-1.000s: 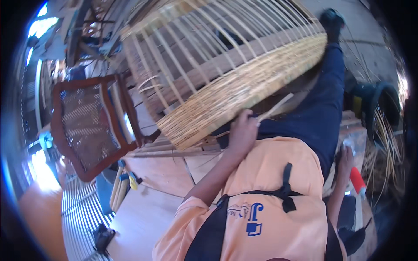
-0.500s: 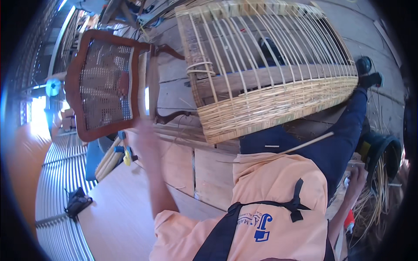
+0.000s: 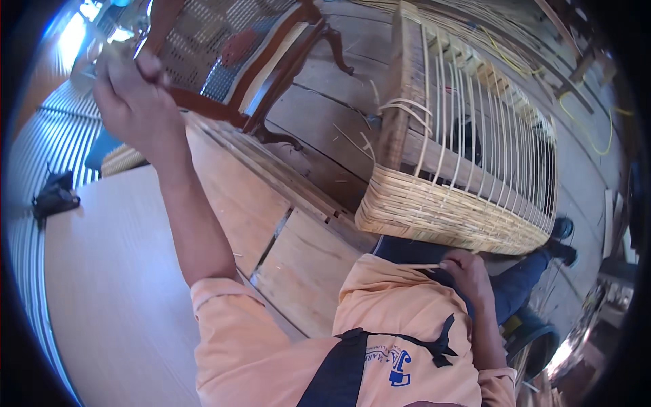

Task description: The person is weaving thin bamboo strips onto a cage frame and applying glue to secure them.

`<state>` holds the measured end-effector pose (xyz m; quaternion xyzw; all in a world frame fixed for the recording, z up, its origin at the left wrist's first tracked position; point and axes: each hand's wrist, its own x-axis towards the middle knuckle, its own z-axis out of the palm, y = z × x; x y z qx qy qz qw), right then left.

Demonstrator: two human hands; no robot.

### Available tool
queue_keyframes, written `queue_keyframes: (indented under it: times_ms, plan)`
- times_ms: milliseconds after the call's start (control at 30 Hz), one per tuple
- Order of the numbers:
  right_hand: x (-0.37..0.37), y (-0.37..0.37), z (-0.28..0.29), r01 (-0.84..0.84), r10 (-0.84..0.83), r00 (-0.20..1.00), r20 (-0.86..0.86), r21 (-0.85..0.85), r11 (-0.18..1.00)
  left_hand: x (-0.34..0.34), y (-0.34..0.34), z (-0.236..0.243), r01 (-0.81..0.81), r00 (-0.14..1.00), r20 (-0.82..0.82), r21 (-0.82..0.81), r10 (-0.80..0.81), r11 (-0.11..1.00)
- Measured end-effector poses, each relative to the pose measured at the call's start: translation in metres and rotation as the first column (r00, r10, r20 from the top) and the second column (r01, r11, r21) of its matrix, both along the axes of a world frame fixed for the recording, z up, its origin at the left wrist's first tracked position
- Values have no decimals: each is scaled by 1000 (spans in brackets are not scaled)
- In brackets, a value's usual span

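My left hand [image 3: 132, 98] is raised at the upper left beside a brown wooden chair [image 3: 241, 102] with a mesh panel; its fingers are curled, and what they hold is too blurred to make out. My right hand [image 3: 464, 270] is closed on a thin cane strip [image 3: 424, 266] at my waist, just below a partly woven cane frame [image 3: 441, 207]. The frame has woven rows along its near edge and bare parallel canes above, with a loose loop of cane on its left side bar.
A pale board [image 3: 115, 264] and plywood panels [image 3: 305, 258] lie at my left. A black object [image 3: 55, 197] sits by corrugated sheeting [image 3: 30, 271]. Loose strips and a yellow cord [image 3: 588, 139] lie on the plank floor [image 3: 332, 122] beyond. A dark bucket [image 3: 536, 342] stands at my right.
My left hand has moved from my lap up and left past the chair. My right hand has come from my side to the cane strip at my waist. The view has turned leftward.
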<state>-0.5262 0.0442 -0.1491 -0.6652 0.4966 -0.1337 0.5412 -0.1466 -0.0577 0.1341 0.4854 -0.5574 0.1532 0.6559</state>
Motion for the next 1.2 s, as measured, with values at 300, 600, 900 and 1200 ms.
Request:
queue_keyframes:
  times_ms: [300,600,900,1200]
  plan:
    - [76,-18,71,-168,-193,696,692,418,893,-44,-18,-37,180,741,167,884,-650,432]
    - [10,-60,12,431,-479,829,289,217,876,-40,3,-88,-83,728,147,988,-669,127]
    - [62,-93,29,211,-334,852,403,319,924,-56,-17,-94,-191,673,85,980,-734,-62]
    - [76,-100,29,133,-231,889,395,260,956,-43,-43,-114,-178,756,-41,947,-653,-266]
